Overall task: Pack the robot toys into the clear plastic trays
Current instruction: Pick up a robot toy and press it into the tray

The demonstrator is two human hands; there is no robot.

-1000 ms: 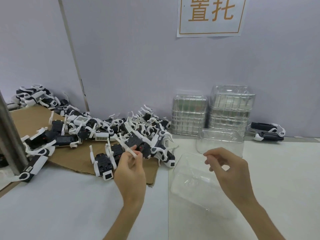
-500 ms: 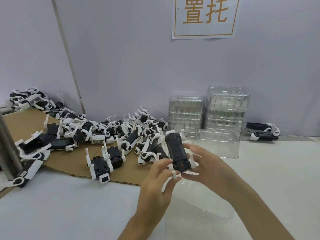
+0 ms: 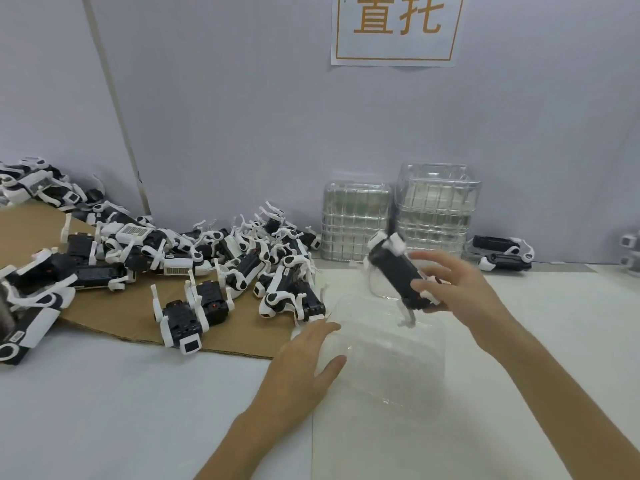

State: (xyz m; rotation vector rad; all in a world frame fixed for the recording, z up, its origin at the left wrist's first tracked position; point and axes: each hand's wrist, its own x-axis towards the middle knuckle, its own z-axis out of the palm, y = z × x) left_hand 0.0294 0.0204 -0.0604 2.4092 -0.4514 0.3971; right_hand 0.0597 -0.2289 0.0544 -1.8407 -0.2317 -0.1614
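My right hand (image 3: 460, 292) grips a black and white robot toy (image 3: 396, 268), tilted, in the air above a clear plastic tray (image 3: 391, 351) that lies on the white table. My left hand (image 3: 304, 362) rests with straight fingers against the tray's left edge. A heap of the same robot toys (image 3: 249, 258) lies on brown cardboard (image 3: 114, 306) to the left. One toy (image 3: 180, 323) stands alone near the cardboard's front edge.
Two stacks of clear trays (image 3: 356, 221) (image 3: 436, 209) stand against the grey wall. Two more toys (image 3: 502, 254) lie to the right of them. A paper sign (image 3: 398, 29) hangs on the wall. White table surface spreads in front.
The toy has passed from both hands to my right hand alone and moved right, above the tray. My left hand let go and dropped to the tray's left edge.
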